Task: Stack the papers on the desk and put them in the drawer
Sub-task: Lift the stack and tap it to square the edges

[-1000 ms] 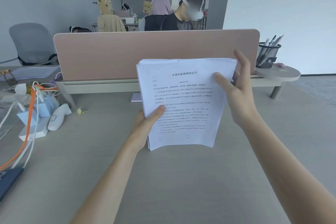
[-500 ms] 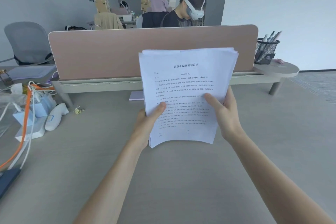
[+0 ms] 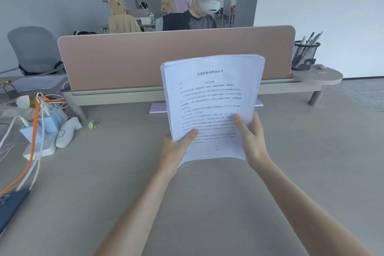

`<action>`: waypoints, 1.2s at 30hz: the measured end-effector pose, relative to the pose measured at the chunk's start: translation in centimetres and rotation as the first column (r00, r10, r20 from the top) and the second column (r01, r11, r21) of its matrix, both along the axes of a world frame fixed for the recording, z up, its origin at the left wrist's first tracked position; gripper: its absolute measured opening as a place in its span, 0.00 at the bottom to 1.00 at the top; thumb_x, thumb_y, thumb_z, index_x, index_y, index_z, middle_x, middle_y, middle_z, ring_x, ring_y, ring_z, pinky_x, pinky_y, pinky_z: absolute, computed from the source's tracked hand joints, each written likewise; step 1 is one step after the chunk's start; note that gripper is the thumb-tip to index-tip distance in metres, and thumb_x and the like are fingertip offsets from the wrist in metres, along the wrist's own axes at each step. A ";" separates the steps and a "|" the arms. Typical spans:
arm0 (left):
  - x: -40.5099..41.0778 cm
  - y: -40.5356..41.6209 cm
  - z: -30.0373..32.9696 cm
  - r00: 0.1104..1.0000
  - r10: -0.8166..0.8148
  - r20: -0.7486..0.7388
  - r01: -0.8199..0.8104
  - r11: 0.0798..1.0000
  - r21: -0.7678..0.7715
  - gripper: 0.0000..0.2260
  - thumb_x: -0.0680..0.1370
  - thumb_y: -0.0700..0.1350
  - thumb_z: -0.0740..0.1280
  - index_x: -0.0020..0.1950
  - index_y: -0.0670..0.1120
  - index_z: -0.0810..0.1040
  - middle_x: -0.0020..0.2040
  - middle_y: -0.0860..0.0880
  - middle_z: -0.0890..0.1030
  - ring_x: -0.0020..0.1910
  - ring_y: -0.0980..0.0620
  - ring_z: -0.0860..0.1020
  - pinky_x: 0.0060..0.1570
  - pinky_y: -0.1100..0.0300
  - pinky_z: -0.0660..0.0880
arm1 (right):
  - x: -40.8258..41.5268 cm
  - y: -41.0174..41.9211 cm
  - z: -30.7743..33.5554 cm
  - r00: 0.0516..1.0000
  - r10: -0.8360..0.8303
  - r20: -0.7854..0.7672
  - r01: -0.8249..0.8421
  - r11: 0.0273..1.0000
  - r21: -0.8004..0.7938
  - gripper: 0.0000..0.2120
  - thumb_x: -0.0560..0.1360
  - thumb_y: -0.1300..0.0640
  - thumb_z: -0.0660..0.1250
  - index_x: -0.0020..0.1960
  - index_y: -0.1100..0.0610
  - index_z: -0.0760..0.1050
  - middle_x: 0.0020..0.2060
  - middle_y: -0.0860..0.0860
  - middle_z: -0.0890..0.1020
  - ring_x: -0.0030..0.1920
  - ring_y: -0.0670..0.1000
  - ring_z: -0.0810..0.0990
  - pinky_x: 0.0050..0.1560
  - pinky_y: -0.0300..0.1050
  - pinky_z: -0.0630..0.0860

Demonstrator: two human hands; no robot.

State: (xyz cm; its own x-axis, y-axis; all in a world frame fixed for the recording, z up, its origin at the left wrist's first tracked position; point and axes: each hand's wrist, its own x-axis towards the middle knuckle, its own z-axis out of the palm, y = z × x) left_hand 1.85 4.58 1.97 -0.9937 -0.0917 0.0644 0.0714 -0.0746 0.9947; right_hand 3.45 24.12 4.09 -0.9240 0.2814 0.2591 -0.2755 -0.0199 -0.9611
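A stack of white printed papers (image 3: 212, 97) stands nearly upright above the grey desk (image 3: 187, 203), its top leaning slightly away from me. My left hand (image 3: 176, 147) grips the stack's lower left corner, thumb on the front sheet. My right hand (image 3: 250, 137) holds the lower right edge, thumb on the front and fingers behind. Another white sheet (image 3: 158, 108) lies flat on the desk behind the stack, mostly hidden. No drawer is in view.
A pink divider panel (image 3: 176, 56) runs across the back of the desk. At left sit cables, an orange cord (image 3: 33, 141), small white boxes and a binder clip (image 3: 93, 124). A mesh pen holder (image 3: 304, 54) stands on a round shelf at right. People sit beyond the divider.
My right hand slid from the stack's upper right edge down to its lower right edge. The stack has been raised a little and stays upright.
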 end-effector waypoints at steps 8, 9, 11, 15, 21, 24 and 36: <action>-2.1 -0.1 -0.6 0.997 0.006 0.079 -0.004 1.000 -0.028 0.02 0.72 0.50 0.77 0.44 0.54 0.86 0.43 0.56 0.88 0.48 0.50 0.85 0.51 0.49 0.81 | -1.7 0.2 -1.6 0.994 -0.083 0.069 0.077 0.993 0.090 0.13 0.79 0.50 0.68 0.63 0.47 0.76 0.56 0.42 0.85 0.56 0.44 0.83 0.57 0.49 0.79; -2.4 -0.1 -0.6 0.995 -0.003 0.097 0.005 1.000 -0.022 0.02 0.72 0.49 0.77 0.43 0.54 0.86 0.42 0.57 0.88 0.46 0.51 0.85 0.52 0.48 0.81 | -2.0 0.3 -1.5 0.992 -0.102 0.076 0.094 0.990 0.104 0.12 0.78 0.50 0.68 0.61 0.47 0.76 0.54 0.42 0.85 0.54 0.44 0.84 0.55 0.49 0.80; -2.9 0.1 -0.6 0.989 -0.038 0.140 0.039 0.999 -0.005 0.02 0.72 0.48 0.77 0.43 0.53 0.86 0.41 0.56 0.88 0.45 0.53 0.86 0.51 0.48 0.82 | -2.6 0.7 -1.5 0.985 -0.144 0.094 0.130 0.982 0.139 0.09 0.77 0.50 0.69 0.57 0.49 0.76 0.50 0.42 0.85 0.51 0.45 0.84 0.52 0.48 0.80; -3.2 0.5 -0.4 0.964 -0.082 0.254 0.085 0.996 0.002 0.08 0.71 0.51 0.77 0.48 0.50 0.86 0.47 0.51 0.88 0.48 0.49 0.86 0.52 0.48 0.82 | -2.9 1.6 -1.6 0.971 -0.158 0.180 0.125 0.976 0.181 0.10 0.75 0.49 0.68 0.54 0.52 0.77 0.49 0.46 0.85 0.49 0.49 0.84 0.48 0.49 0.80; -1.2 0.7 0.3 0.930 -0.180 0.320 0.191 0.982 -0.004 0.11 0.77 0.52 0.71 0.55 0.48 0.84 0.51 0.49 0.88 0.48 0.49 0.86 0.47 0.53 0.82 | -1.4 2.6 -0.9 0.940 -0.143 0.309 0.079 0.975 0.210 0.12 0.75 0.62 0.58 0.35 0.51 0.64 0.33 0.46 0.68 0.35 0.50 0.66 0.34 0.43 0.61; 0.6 1.0 0.8 0.928 -0.217 0.303 0.246 0.967 -0.061 0.12 0.78 0.52 0.70 0.57 0.48 0.84 0.52 0.51 0.87 0.49 0.52 0.86 0.49 0.54 0.81 | 0.3 3.3 -0.8 0.923 -0.151 0.354 0.066 0.968 0.240 0.09 0.74 0.63 0.57 0.37 0.52 0.65 0.33 0.47 0.69 0.35 0.51 0.67 0.35 0.44 0.63; 10.2 3.2 1.7 0.930 -0.183 0.318 0.198 0.980 -0.015 0.11 0.82 0.54 0.62 0.59 0.50 0.78 0.46 0.57 0.83 0.40 0.62 0.81 0.27 0.68 0.75 | 9.8 5.8 -1.1 0.909 -0.126 0.398 0.111 0.992 0.059 0.14 0.72 0.68 0.62 0.53 0.59 0.82 0.52 0.60 0.86 0.44 0.58 0.84 0.48 0.53 0.82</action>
